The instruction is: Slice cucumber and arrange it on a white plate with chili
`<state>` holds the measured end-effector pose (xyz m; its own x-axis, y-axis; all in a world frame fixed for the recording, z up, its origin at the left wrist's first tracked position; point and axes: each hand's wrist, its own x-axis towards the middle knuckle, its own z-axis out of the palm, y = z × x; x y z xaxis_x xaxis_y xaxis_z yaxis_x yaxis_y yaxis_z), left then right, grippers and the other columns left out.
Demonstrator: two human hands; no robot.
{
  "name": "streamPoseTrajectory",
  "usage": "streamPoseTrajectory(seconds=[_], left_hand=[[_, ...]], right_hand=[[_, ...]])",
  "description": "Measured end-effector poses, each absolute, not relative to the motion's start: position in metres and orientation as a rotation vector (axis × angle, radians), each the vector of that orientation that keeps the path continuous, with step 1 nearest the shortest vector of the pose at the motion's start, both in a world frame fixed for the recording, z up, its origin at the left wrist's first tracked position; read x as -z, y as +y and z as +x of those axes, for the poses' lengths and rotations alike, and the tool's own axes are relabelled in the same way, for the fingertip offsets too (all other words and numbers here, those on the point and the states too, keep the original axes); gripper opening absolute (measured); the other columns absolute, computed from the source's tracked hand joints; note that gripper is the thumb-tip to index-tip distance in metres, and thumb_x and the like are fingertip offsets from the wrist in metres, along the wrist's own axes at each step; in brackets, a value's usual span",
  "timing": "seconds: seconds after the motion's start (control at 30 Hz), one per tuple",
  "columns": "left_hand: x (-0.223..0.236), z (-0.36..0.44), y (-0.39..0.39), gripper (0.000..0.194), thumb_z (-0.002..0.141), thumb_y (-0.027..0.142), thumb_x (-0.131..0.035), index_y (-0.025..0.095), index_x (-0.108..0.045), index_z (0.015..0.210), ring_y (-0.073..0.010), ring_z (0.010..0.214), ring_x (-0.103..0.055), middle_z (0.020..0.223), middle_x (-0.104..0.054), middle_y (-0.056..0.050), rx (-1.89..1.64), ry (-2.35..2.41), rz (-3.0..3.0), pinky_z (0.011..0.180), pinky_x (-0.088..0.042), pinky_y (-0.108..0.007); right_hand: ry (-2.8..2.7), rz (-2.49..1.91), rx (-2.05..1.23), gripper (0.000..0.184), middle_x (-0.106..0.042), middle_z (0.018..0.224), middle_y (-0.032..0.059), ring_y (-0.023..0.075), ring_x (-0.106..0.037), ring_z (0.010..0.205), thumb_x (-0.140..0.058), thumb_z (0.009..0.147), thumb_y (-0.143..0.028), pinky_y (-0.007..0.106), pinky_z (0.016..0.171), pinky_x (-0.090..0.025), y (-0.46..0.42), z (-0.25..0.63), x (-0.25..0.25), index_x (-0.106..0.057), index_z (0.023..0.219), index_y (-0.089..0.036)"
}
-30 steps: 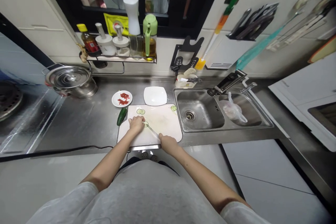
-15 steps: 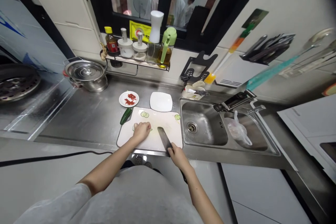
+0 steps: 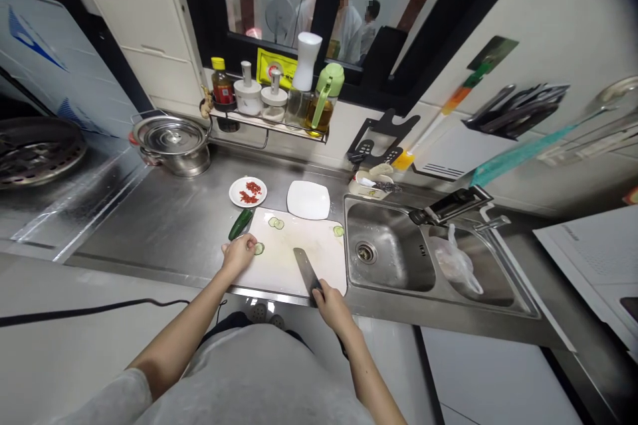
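A white cutting board [image 3: 294, 262] lies on the steel counter with a few cucumber slices [image 3: 275, 222] on it. My right hand [image 3: 329, 304] grips the handle of a knife [image 3: 305, 269] whose dark blade lies flat on the board. My left hand [image 3: 239, 254] is curled at the board's left edge, its fingers next to a cucumber slice [image 3: 258, 248]. The remaining cucumber piece [image 3: 240, 224] lies on the counter just left of the board.
Behind the board stand a small plate of chopped red chilli [image 3: 248, 191] and a white square plate [image 3: 308, 199]. A double sink [image 3: 393, 252] lies to the right, a lidded steel pot [image 3: 172, 141] at the back left, a condiment rack [image 3: 272, 106] on the wall.
The knife has left the cucumber slice and now lies flat on the board. My left hand has slid to the board's left edge. The view has shifted.
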<state>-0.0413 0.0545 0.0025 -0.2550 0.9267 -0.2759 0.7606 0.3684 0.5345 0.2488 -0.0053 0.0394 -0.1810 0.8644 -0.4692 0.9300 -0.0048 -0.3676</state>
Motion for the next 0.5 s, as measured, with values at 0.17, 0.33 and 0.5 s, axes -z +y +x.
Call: streamPoseTrajectory(seconds=[0.17, 0.33, 0.5], left_hand=[[0.006, -0.042, 0.055, 0.017, 0.082, 0.025, -0.051, 0.025, -0.064, 0.094, -0.0251, 0.103, -0.056, 0.101, -0.068, -0.004, -0.360, 2.126, 1.564, 0.084, -0.032, -0.037], [0.007, -0.034, 0.064, 0.023, 0.083, 0.031, -0.050, 0.026, -0.065, 0.100, -0.0278, 0.105, -0.054, 0.110, -0.065, -0.006, -0.384, 2.145, 1.607, 0.086, -0.033, -0.040], [-0.002, -0.010, 0.100, 0.034, 0.085, 0.034, -0.049, 0.027, -0.060, 0.116, -0.0288, 0.108, -0.052, 0.115, -0.061, -0.009, -0.409, 2.102, 1.679, 0.087, -0.032, -0.041]], right_hand=[[2.158, 1.947, 0.947, 0.022, -0.070, 0.094, 0.0084, 0.0197, -0.062, 0.089, -0.038, 0.095, -0.028, 0.023, 0.066, -0.032, -0.004, 0.250, -0.038, -0.055, 0.105, -0.018], [2.176, 1.970, 0.960, 0.021, -0.070, 0.092, 0.0082, 0.0192, -0.063, 0.088, -0.038, 0.095, -0.027, 0.023, 0.067, -0.033, -0.005, 0.251, -0.036, -0.055, 0.105, -0.019], [2.166, 2.004, 0.956, 0.023, -0.070, 0.092, 0.0082, 0.0196, -0.062, 0.088, -0.037, 0.095, -0.028, 0.024, 0.067, -0.033, -0.002, 0.252, -0.037, -0.055, 0.105, -0.018]])
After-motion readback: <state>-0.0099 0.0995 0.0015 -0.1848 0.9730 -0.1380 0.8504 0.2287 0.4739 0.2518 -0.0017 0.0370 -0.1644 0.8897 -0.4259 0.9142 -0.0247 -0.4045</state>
